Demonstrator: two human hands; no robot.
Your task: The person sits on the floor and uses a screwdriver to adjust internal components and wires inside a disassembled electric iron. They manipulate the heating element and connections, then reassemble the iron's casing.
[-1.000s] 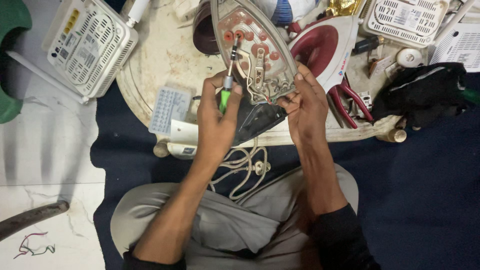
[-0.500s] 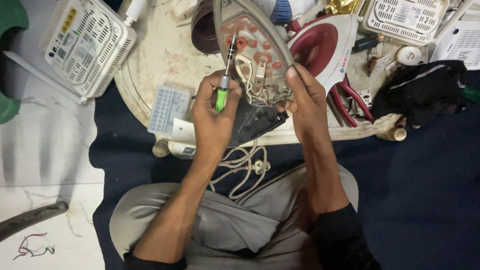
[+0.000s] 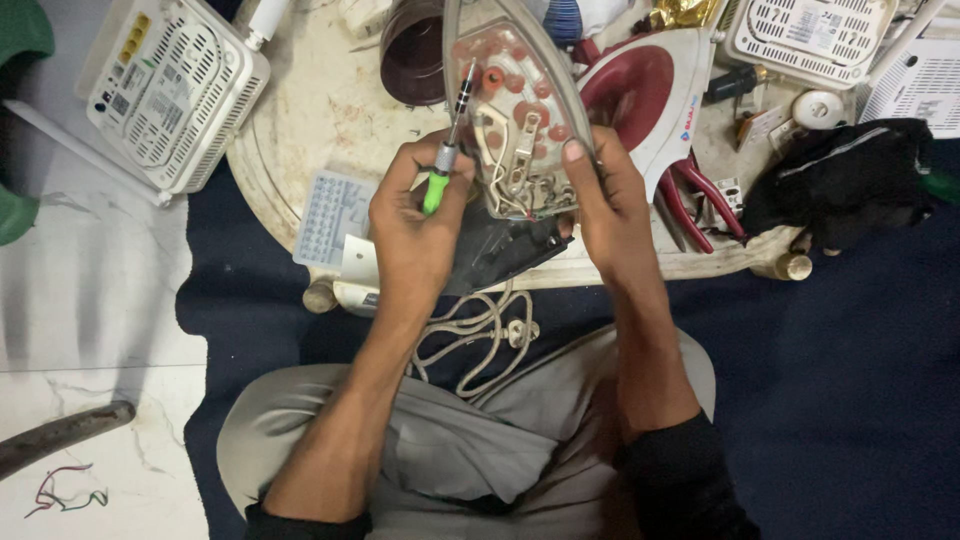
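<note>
My left hand [image 3: 415,220] grips a green-handled screwdriver [image 3: 447,150], its tip pointing up onto the exposed inside of an iron soleplate [image 3: 515,120]. That soleplate is tilted upright, with red discs, metal strips and thin wires showing. Along its right edge my right hand [image 3: 610,200] holds it, thumb on the rim. Under it lies a dark plastic part [image 3: 500,250] on the round low table [image 3: 300,130]. A white cord [image 3: 480,335] hangs down over my lap.
The red and white iron cover [image 3: 650,90] lies right of the soleplate. Red-handled pliers [image 3: 690,200], a black cloth [image 3: 840,180], a brown cup [image 3: 410,55], a blue-white tablet strip [image 3: 330,215] and white routers [image 3: 170,90] surround the table. A dark tool [image 3: 60,440] lies on the floor.
The view has shifted slightly. My left hand has raised the screwdriver, moving its tip higher up the soleplate's inside. My right hand keeps the same hold.
</note>
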